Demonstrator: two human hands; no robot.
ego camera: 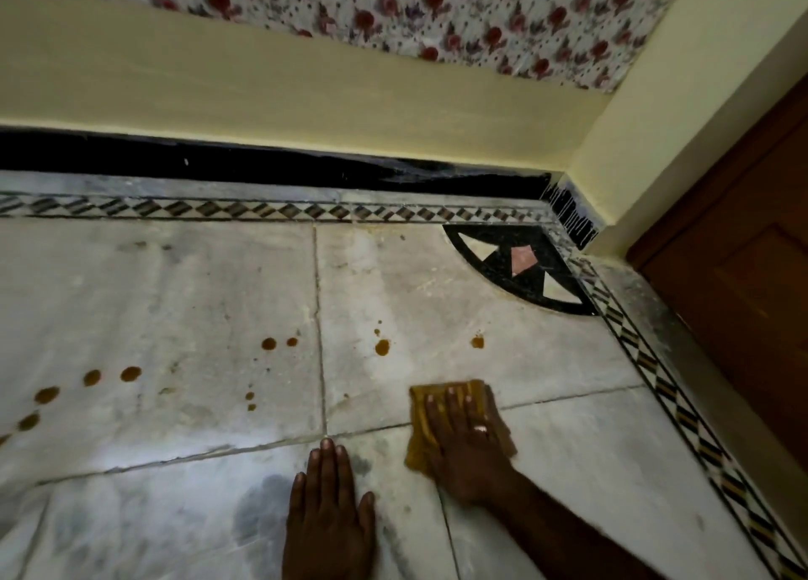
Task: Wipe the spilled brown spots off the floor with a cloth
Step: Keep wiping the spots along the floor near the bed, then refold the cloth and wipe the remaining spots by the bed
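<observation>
Several brown spots lie on the white marble floor [175, 300]. The nearest ones are a larger spot [382, 347] and a small spot [477, 342], both just beyond the cloth. More spots [130, 373] trail off to the left. A folded mustard-brown cloth [422, 404] lies flat on the floor. My right hand [468, 444] presses palm-down on it with fingers spread. My left hand [328, 509] rests flat on the bare floor, to the left of the cloth, holding nothing.
A black skirting [262, 166] and a yellow wall run along the far side. A patterned tile border [647, 352] and a black corner inlay [520, 269] mark the room's corner. A brown wooden door [743, 282] stands at right. Flowered fabric [437, 15] hangs above.
</observation>
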